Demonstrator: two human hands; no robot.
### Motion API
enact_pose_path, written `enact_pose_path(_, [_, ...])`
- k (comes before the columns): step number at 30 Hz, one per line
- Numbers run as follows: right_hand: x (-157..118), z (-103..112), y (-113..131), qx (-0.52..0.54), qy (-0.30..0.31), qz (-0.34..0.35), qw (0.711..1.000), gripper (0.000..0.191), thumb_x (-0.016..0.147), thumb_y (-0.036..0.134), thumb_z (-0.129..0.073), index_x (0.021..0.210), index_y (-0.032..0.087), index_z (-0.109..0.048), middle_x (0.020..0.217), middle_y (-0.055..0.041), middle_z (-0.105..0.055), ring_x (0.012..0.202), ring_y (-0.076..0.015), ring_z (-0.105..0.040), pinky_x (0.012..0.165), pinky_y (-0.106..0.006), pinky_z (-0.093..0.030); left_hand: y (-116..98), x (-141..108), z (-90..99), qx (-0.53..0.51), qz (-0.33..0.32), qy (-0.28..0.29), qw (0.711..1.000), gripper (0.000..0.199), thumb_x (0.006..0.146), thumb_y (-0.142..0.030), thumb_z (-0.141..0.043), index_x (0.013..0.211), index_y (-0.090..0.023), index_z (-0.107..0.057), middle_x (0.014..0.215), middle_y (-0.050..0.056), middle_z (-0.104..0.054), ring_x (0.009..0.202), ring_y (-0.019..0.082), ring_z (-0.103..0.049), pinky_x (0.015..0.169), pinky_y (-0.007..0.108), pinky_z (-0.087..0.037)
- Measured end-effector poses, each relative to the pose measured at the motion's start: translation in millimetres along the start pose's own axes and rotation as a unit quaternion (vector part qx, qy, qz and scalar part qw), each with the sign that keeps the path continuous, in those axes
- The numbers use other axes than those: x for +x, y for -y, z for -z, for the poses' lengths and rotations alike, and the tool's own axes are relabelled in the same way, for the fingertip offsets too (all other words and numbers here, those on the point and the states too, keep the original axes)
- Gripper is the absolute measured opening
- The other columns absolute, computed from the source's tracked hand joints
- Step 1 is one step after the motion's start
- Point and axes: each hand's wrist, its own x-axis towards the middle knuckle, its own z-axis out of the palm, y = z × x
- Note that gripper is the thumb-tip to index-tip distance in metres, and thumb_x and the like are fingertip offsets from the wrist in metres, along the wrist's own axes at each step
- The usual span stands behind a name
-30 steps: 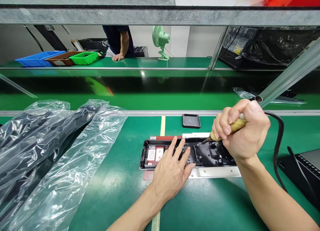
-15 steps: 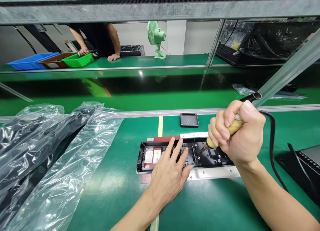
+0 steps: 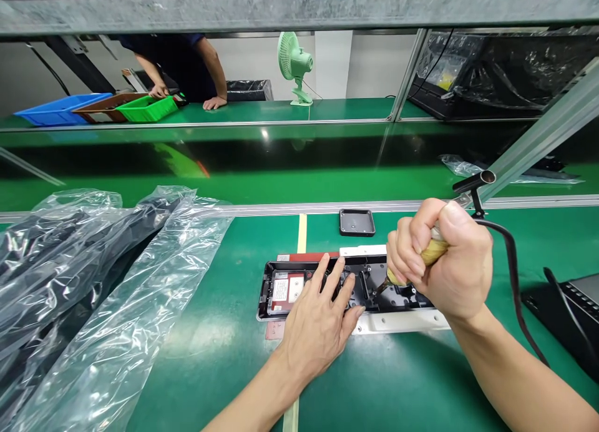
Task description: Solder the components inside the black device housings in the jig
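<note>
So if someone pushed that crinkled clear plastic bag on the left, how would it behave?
The crinkled clear plastic bag would probably crumple rather than slide as one piece, since it lies in loose folds. Its glossy film looks slippery and light, though the dark contents inside may weigh it down on the green bench mat.

Green bench, glossy conveyor, metal shelf rail, white wall.

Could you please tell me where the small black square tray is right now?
In the head view, the small black square tray lies on the green mat, centre-right, just beyond the long black housing and right of the yellow line.
</note>
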Motion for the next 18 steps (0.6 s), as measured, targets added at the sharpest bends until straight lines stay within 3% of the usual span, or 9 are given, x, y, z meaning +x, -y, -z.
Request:
enact_pose_path(13, [-3.2,-4.3,-4.1,-0.009,0.000,0.009,1.000,0.038,0.099,0.034,-0.056,0.063,0.020,-0.053,0.044,0.0030,-0.043,0.037,-0.0100,-0.036,0.035,-0.023,-0.035,-0.4,0.2,0.1,-0.003,0.003,0.009,1.000,0.046,0.107,-0.038,-0.051,0.143,-0.012,-0.063,0.162,0.017,-0.049,0.155,0.043,-0.038,0.108,0.058,-0.059])
enact_pose_path(18, [-4.6,-7.5,-5.5,-0.009,-0.013,0.006,1.000,0.043,0.095,0.041,-0.062,0.060,0.021,-0.050,0.042,0.0048,-0.038,0.035,-0.0092,-0.032,0.034,-0.022,-0.030,-0.8,-0.4,0.2,-0.005,0.005,0.016,1.000,0.046,0.107,-0.039,-0.051,0.144,-0.013,-0.062,0.163,0.016,-0.048,0.156,0.042,-0.035,0.110,0.058,-0.058])
